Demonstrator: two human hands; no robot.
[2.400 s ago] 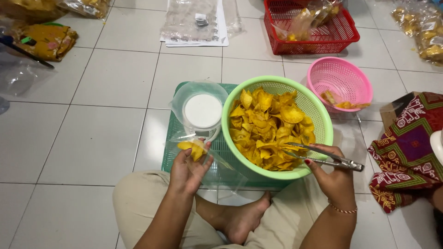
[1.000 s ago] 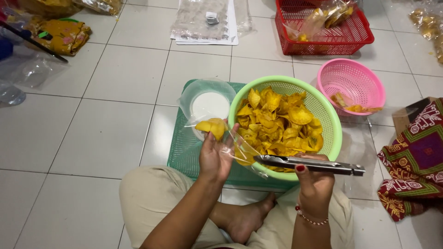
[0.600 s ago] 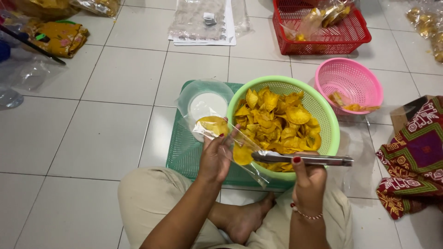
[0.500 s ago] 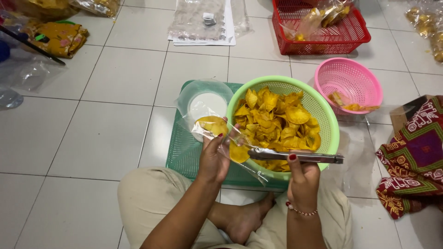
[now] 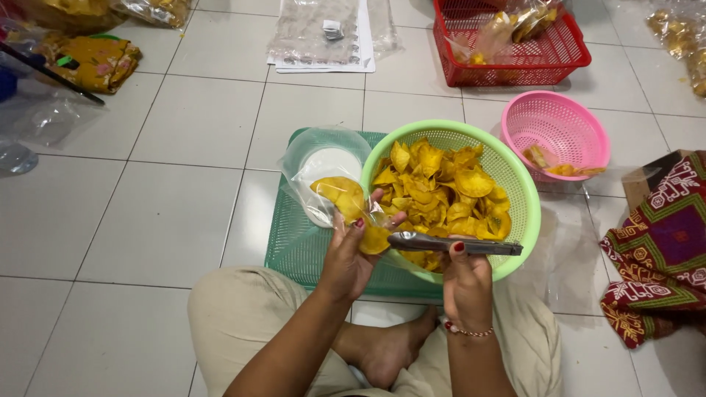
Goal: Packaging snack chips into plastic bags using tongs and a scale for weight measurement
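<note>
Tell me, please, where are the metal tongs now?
In the head view, the metal tongs lie level in the right hand, over the green basket's near rim, tips at the left hand's clear bag.

Chip-filled basket (image 5: 515,184) on tray (image 5: 294,250), smaller basket (image 5: 557,125) right.

hands (image 5: 412,261), tongs (image 5: 456,243), chip bag (image 5: 342,197)

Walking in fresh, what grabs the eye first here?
The big light-green plastic colander heaped with yellow chips sits mid-floor on a green plastic tray. Just in front, the left hand holds a clear plastic bag with a few chips in it, while the right hand pushes a chip in with metal tongs. Behind to the right stand a pink plastic colander and a red plastic basket.
</note>
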